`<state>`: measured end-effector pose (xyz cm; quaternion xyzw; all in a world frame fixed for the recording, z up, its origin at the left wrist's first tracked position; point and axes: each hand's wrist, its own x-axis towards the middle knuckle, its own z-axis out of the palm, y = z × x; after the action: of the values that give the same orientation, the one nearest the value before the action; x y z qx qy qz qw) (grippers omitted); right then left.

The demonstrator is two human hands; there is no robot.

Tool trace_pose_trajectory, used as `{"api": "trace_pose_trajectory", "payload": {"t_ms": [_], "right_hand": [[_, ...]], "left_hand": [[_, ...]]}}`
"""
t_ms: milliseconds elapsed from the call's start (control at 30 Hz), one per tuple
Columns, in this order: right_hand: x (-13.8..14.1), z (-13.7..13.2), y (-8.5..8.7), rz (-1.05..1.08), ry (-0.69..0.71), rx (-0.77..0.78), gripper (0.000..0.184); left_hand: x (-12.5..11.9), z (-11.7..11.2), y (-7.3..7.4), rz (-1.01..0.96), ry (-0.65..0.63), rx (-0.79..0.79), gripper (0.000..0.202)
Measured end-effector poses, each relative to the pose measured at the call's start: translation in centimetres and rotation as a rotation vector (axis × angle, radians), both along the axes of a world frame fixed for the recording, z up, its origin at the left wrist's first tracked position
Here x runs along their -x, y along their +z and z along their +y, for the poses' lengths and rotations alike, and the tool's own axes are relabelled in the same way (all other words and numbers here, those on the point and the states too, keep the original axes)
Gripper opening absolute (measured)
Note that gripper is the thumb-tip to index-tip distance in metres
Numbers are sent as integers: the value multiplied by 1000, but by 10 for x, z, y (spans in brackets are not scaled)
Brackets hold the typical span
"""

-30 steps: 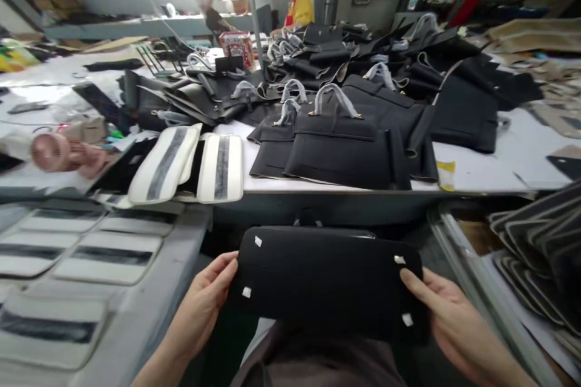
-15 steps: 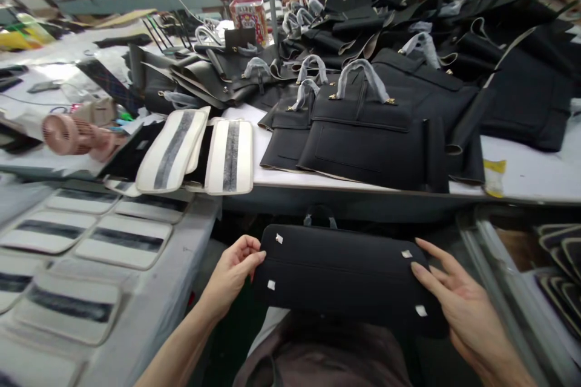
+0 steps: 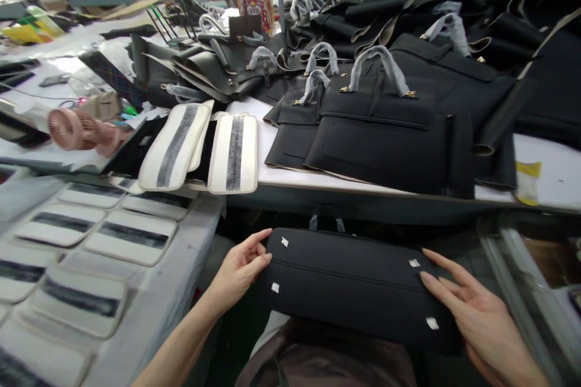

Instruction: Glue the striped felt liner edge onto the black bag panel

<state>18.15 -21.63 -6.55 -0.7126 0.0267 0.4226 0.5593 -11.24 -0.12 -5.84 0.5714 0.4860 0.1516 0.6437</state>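
A black bag rests bottom-up on my lap, its flat base showing several small white-wrapped feet. My left hand is at the bag's left end, fingers curled against the edge. My right hand lies at the right end with its fingers stretched over the base near a wrapped foot. Both hands steady the bag between them. A bit of wrapped handle pokes out behind the bag.
A white table ahead bears many black bags with wrapped handles. Two white padded panels with grey stripes overhang its edge. More such panels lie on the left bench. A pink fan sits at left.
The view has tilted down and the bag now sits lower and flatter. My right fingers have stretched out over the base; my left fingers have uncurled slightly.
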Motion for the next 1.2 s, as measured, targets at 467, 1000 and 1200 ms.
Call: {"api": "trace_pose_trajectory", "payload": {"t_ms": [467, 1000, 1200], "right_hand": [[-10, -9, -27, -7, -8, 58, 85], [-3, -8, -18, -153, 87, -45, 70], [-2, -8, -12, -83, 85, -17, 80]], "left_hand": [[3, -1, -3, 13, 12, -7, 57], [13, 4, -15, 140, -92, -32, 72], [7, 1, -8, 100, -82, -74, 67]]}}
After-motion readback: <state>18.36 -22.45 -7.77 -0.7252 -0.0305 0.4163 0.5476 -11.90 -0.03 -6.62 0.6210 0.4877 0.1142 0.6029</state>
